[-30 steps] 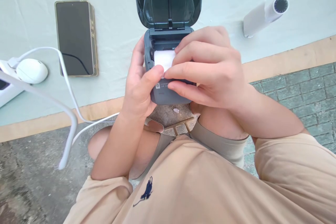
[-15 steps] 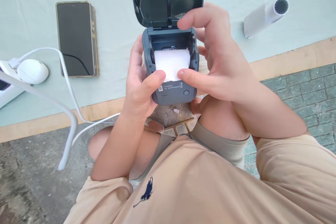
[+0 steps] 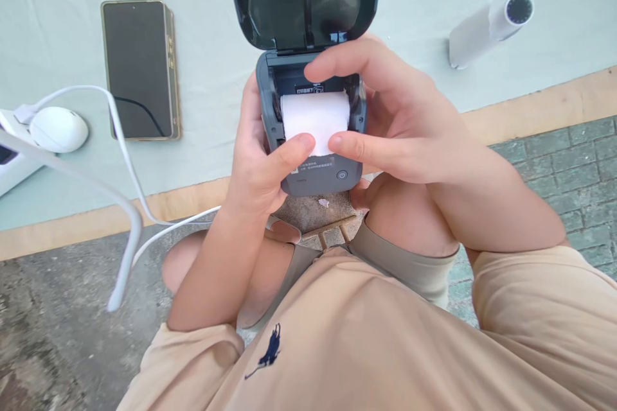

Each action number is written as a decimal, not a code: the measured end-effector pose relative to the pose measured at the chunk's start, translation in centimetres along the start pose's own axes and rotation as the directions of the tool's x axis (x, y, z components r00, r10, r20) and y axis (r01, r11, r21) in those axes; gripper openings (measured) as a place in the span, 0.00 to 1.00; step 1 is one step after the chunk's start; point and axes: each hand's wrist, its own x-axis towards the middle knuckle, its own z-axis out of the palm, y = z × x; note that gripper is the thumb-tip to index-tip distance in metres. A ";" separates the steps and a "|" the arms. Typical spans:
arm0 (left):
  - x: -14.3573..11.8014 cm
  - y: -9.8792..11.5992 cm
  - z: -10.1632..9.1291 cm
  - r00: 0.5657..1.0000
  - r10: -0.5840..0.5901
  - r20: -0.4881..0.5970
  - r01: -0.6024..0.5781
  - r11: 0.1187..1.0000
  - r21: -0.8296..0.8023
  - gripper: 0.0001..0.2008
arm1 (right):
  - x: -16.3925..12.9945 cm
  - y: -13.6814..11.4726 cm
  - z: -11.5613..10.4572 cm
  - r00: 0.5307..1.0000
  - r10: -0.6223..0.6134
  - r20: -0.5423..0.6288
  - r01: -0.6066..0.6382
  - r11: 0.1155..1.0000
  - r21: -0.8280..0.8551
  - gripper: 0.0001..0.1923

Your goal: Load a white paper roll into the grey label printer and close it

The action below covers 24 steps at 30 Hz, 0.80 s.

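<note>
A dark grey label printer (image 3: 313, 183) is held up between my hands over the table's near edge, its dark see-through lid (image 3: 279, 6) swung up and away from me. White roll paper (image 3: 315, 114) lies in the bay, its loose end drawn over the front edge. My left hand (image 3: 263, 154) wraps the printer's left side, thumb on the paper. From the right, my right hand (image 3: 390, 109) steadies the printer, thumb at the paper's right edge. Its index finger reaches over the bay near the hinge; its other fingers are partly hidden behind the body.
On the pale cloth-covered table (image 3: 212, 77) a phone (image 3: 139, 70) lies at left, beside a power strip (image 3: 19, 167) with a white plug (image 3: 58, 130) and cables. A white cylinder with a dark round end (image 3: 482, 32) lies at right. My knees are under the edge.
The paper end reaches slightly farther down over the front. My left thumb has slid right along it. My right index finger has come down from the lid's edge into the bay.
</note>
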 end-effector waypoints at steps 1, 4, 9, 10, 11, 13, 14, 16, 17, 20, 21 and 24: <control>0.1 -0.1 -0.1 1.000 0.011 0.012 -0.011 1.000 0.002 0.30 | 0.1 0.0 0.0 0.999 -0.032 -0.007 0.032 0.999 -0.005 0.20; 0.2 -0.3 -0.2 0.999 0.033 0.006 -0.033 0.999 -0.017 0.31 | 0.3 0.0 0.1 0.996 -0.083 -0.026 0.084 0.996 0.019 0.18; 0.1 -0.4 0.0 1.000 0.011 -0.002 -0.011 0.999 -0.031 0.30 | 0.3 -0.1 0.3 0.998 -0.067 0.003 0.067 0.996 0.053 0.19; 0.0 -0.3 0.1 1.000 0.013 -0.007 -0.013 0.999 -0.036 0.29 | 0.3 -0.2 0.4 0.999 -0.050 0.006 0.049 0.997 0.065 0.20; 0.0 -0.3 0.1 1.000 0.019 -0.023 -0.020 0.999 -0.042 0.29 | 0.2 -0.3 0.5 1.000 -0.030 0.000 0.030 0.996 0.090 0.22; 0.0 -0.1 0.2 0.999 0.014 -0.030 -0.016 0.998 -0.054 0.31 | 0.2 -0.3 0.9 1.000 0.006 -0.029 -0.002 0.987 0.160 0.27; 0.0 0.1 0.2 0.999 0.002 -0.036 -0.004 0.998 -0.060 0.32 | 0.3 -0.3 1.1 0.998 0.021 -0.051 -0.011 0.981 0.193 0.30; -0.1 0.3 0.3 0.999 -0.021 -0.050 0.017 0.997 -0.076 0.34 | 0.4 -0.1 1.5 0.996 0.018 -0.090 0.003 0.972 0.235 0.33; -0.2 0.4 0.3 0.999 -0.015 -0.039 0.012 0.996 -0.086 0.34 | 0.5 0.0 1.6 0.996 0.010 -0.091 0.012 0.971 0.239 0.34; -0.3 0.5 0.4 1.000 0.012 -0.028 -0.015 0.995 -0.096 0.34 | 0.7 0.5 1.7 0.998 0.031 -0.050 -0.019 0.973 0.229 0.35; -0.3 0.4 0.4 0.999 0.020 -0.024 -0.023 0.995 -0.094 0.34 | 0.8 0.6 1.7 0.998 0.050 -0.034 -0.041 0.973 0.229 0.35; -0.1 -0.1 0.2 0.997 0.075 0.002 -0.075 0.993 -0.091 0.36 | 0.8 0.7 1.5 0.996 0.094 0.003 -0.092 0.966 0.242 0.36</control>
